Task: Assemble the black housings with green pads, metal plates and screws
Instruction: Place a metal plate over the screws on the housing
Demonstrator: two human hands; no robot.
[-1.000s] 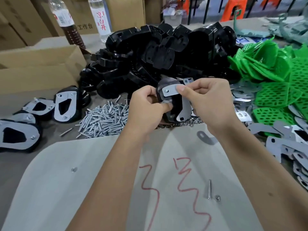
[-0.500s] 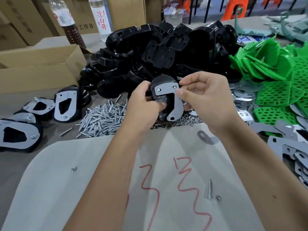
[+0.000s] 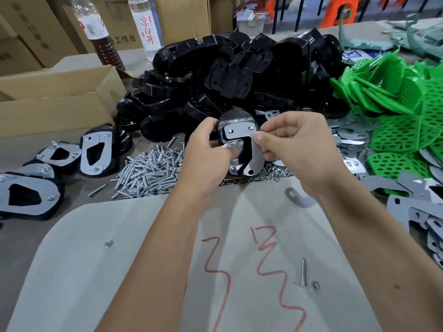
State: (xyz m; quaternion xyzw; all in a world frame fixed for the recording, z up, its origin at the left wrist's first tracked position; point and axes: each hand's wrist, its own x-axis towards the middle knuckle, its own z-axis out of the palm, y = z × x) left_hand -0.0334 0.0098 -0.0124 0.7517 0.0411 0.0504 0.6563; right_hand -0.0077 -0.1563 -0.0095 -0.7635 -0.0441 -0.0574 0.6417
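Note:
Above the table's middle I hold one black housing (image 3: 233, 119) upright. My left hand (image 3: 203, 154) grips its left side, thumb on a lower metal piece. A grey metal plate (image 3: 242, 134) lies on its face, and my right hand (image 3: 294, 149) pinches the plate's right edge. Behind them rises a big heap of black housings (image 3: 239, 68). Green pads (image 3: 395, 104) are piled at the right, loose metal plates (image 3: 417, 212) lie at the right edge, and a heap of screws (image 3: 148, 171) sits left of my hands.
Several finished housings with plates (image 3: 31, 192) lie at the left. An open cardboard box (image 3: 57, 99) and two bottles (image 3: 98, 27) stand at the back left. A grey sheet with red marks (image 3: 143, 259) covers the near table, holding one screw (image 3: 303, 271) and nuts.
The housing has turned and come lower, its plate now faces me squarely. My right hand has slid from the plate's top to its right edge.

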